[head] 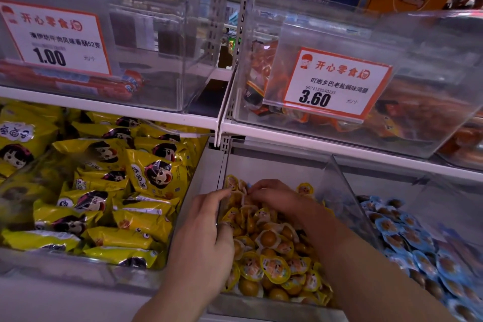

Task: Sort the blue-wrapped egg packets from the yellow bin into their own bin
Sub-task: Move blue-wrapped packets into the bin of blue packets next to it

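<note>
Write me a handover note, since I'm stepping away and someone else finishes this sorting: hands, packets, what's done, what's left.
Left hand: at the left wall of the yellow bin, index finger stretched toward the back of the pile; whether it holds anything is unclear.
Right hand: deep in the bin, fingers curled down into the yellow-wrapped egg packets. A bit of blue shows at its fingertips, but a grip isn't confirmed.
Blue-wrapped egg packets: many already lie in the bin to the right.
Left: dig through the yellow pile for remaining blue ones and move them right.
</note>
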